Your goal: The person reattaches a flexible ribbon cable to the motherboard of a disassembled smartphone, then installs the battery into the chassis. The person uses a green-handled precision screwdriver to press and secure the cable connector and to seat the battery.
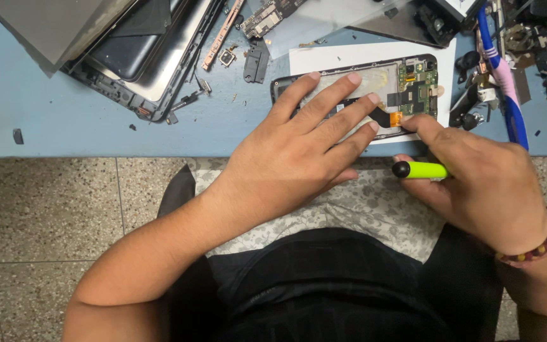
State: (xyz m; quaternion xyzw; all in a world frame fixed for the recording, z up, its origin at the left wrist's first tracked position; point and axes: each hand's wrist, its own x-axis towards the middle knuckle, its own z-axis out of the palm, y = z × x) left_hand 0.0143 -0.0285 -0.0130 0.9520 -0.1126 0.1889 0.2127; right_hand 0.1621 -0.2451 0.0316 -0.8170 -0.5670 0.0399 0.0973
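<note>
Phone frame [413,79] lies flat under left hand's fingers [343,104].

1. We see the opened black-framed phone with its green circuit board [413,79] lying on a white paper sheet [349,56], near the front edge of the blue bench [96,126].
2. Our left hand [305,152] lies flat on the phone's left part; our right hand [476,177] sits to its right, a fingertip touching the phone's lower right corner.
3. The lime-green plastic tool with a black tip [420,170] lies in our right hand, in front of the bench edge.
4. A larger dismantled dark device frame [140,63] lies far left, behind the phone.
5. Small loose parts [242,44] lie between the two.
6. A heap of tools and cables [514,69] sits right of the paper.
</note>
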